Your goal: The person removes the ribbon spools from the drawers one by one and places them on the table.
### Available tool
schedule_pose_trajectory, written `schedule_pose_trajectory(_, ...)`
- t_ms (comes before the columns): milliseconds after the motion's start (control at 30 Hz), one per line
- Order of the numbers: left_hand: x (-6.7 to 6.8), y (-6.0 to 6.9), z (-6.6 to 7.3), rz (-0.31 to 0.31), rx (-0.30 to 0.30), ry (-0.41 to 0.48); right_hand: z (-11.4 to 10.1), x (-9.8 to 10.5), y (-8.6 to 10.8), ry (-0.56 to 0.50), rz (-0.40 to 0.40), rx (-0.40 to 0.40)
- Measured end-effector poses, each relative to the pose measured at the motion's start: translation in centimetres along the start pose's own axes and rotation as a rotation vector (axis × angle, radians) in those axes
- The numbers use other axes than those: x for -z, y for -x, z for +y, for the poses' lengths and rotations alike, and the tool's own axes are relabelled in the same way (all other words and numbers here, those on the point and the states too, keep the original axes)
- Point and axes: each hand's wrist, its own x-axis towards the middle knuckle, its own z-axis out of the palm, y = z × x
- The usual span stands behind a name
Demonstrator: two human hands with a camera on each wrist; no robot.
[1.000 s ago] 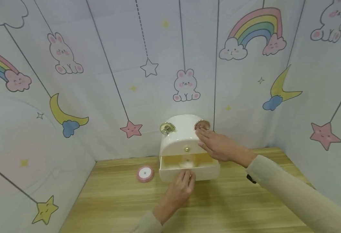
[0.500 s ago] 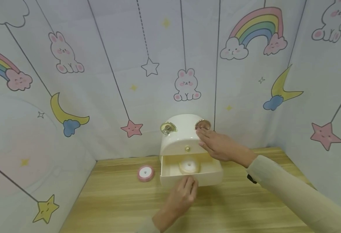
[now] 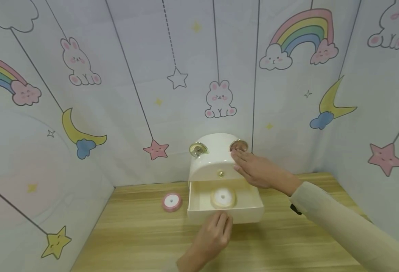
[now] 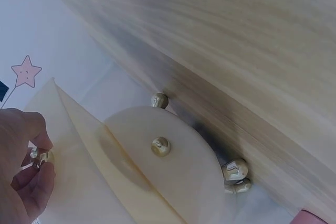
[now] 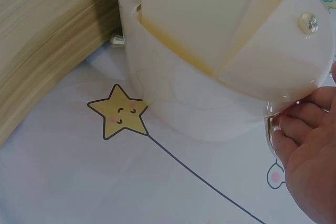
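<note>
wood-grained desk [image 3: 145,241] lies before you, with a white cartoon-printed cloth backdrop [image 3: 124,113] past its far edge. nearest, your left hand [image 3: 211,235] pinches a round gold metallic knob [image 4: 47,157] tightly between thumb and fingers. beyond, the glossy cream drawer [image 3: 245,216] juts out, carrying a pale yellow, white-centred ribbon spool [image 3: 223,197]; a pink-rimmed, white-centred spool [image 3: 171,202] sits towards the desk's far-left corner. its glossy white round-topped cabinet [image 3: 217,151] stands by the far edge; your right hand [image 3: 262,172] rests nearly straight fingers against its right golden ear-shaped fitting [image 3: 238,143], unclasped. it looks light, stiff and slippery: brace the body, pull by the knob.
</note>
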Motion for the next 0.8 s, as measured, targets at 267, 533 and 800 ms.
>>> schedule_pose_trajectory(267,0.28,0.39,0.17,0.018,-0.008,0.008,-0.08,0.03,0.03,0.0,0.004,0.001)
schedule_pose_trajectory(533,0.72,0.22,0.51,0.022,-0.012,0.012,0.13,-0.15,0.02,0.011,0.016,0.014)
schedule_pose_trajectory(800,0.97,0.06,0.65,0.083,-0.019,0.029,0.04,-0.13,-0.02,0.004,0.011,0.004)
